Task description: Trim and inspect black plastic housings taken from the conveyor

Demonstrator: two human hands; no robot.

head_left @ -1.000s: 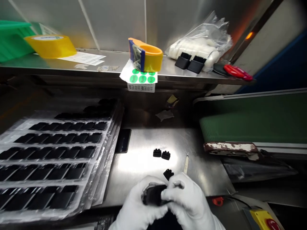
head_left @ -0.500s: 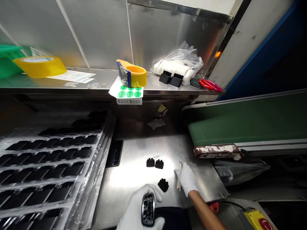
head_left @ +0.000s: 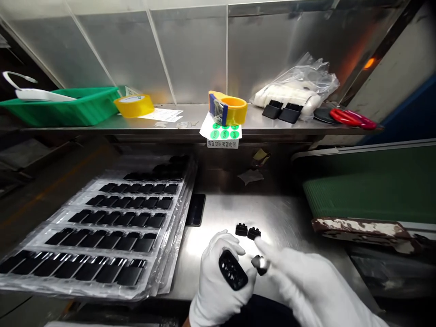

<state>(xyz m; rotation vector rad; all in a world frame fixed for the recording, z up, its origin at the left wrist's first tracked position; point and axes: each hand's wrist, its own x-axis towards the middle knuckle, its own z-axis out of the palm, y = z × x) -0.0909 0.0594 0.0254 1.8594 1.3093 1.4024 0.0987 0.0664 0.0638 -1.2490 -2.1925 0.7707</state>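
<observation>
My left hand (head_left: 221, 277), in a white glove, is wrapped round a black plastic housing (head_left: 233, 270); its open, hollow end faces up at me. My right hand (head_left: 303, 277), also gloved, is blurred by motion and reaches in from the right. Its fingers look drawn together, with a small bright grey bit showing between them, too smeared to name. Just behind that lies a black connector piece (head_left: 259, 268), partly covered. Two more black connector pieces, one left (head_left: 241, 230) and one right (head_left: 254, 233), rest on the metal table beyond my hands.
On the left lies a tray of black housings (head_left: 119, 218), beside a phone (head_left: 196, 210). A shelf (head_left: 190, 123) at the back bears a green basket (head_left: 64, 111), yellow tape (head_left: 134, 106), a tape dispenser (head_left: 235, 111) and red-handled scissors (head_left: 350, 119). A green conveyor (head_left: 371, 186) stands right.
My view has turned left. My right hand has lifted from the slim pale tool's spot on the table and come nearer my left hand. My left hand still holds the housing, now tilted.
</observation>
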